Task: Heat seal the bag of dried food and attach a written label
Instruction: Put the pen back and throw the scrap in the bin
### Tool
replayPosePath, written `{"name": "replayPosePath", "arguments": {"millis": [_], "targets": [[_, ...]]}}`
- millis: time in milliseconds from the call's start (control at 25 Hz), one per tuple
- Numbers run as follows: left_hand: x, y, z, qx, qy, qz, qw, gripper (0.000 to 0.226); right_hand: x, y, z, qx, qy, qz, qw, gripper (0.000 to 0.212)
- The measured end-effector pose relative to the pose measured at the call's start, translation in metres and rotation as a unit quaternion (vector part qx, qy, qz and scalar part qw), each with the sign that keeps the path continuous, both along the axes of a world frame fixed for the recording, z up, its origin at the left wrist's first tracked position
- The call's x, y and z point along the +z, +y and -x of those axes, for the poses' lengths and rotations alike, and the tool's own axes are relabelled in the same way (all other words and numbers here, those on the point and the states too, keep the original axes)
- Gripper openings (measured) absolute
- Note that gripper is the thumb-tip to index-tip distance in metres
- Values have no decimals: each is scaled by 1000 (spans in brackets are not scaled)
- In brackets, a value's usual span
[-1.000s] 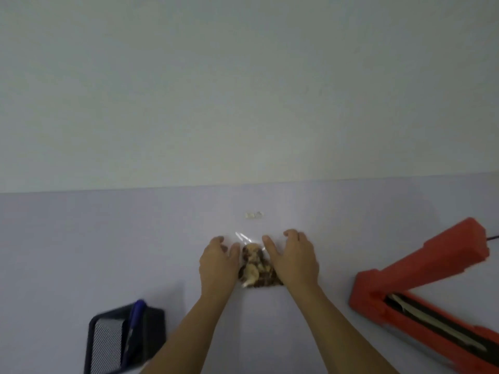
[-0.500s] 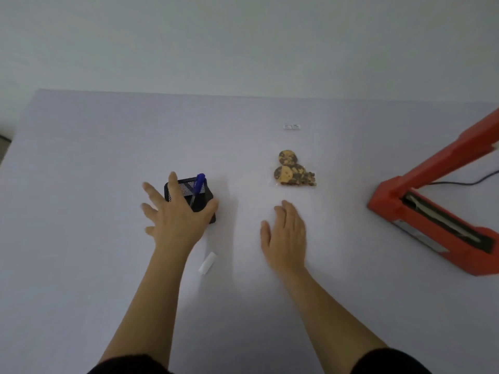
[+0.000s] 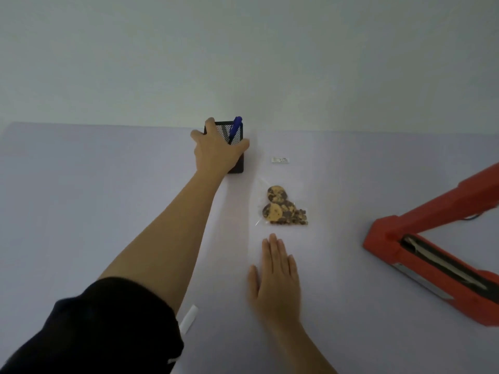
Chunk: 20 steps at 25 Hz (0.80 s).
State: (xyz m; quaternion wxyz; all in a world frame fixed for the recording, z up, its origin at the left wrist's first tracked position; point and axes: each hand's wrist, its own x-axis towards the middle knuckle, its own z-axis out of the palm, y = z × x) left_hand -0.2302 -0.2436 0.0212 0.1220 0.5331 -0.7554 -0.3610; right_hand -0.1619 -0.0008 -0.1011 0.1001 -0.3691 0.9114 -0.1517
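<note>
Left hand (image 3: 216, 152) now grips the pen holder (image 3: 238, 165) (blue pen (image 3: 235, 127) inside), pushed back near the label (image 3: 280, 159); right hand (image 3: 278, 279) stays flat

Left arm: black sleeve (image 3: 108, 327), loose matte fabric, cuff bunched near the elbow. Forearm and left hand (image 3: 216, 153) bare below the cuff. Right arm: forearm and right hand (image 3: 278, 279) bare across the visible length.

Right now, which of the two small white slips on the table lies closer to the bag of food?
The printed label just beyond the bag, right of the pen holder. The plain white strip lies far off, by the dark sleeve.
</note>
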Motion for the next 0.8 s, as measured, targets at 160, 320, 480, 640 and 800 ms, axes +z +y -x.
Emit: {"name": "replayPosePath", "arguments": {"millis": [160,320,480,640,800], "targets": [[-11,-24,40,-19,-10,27,999,82,-3,-1,1,2,2,6,1000,61],[-16,-35,59,-16,4,23,1000,88,-4,0,1,-1,5,8,1000,61],[-7,-18,40,-15,19,20,999,102,2,-3,3,-6,9,-1,1000,62],[-16,42,-49,-173,38,32,984,59,3,-2,2,-1,15,-27,1000,62],[-46,97,-172,-203,-50,8,978,37,3,-2,1,13,13,-42,999,63]]}}
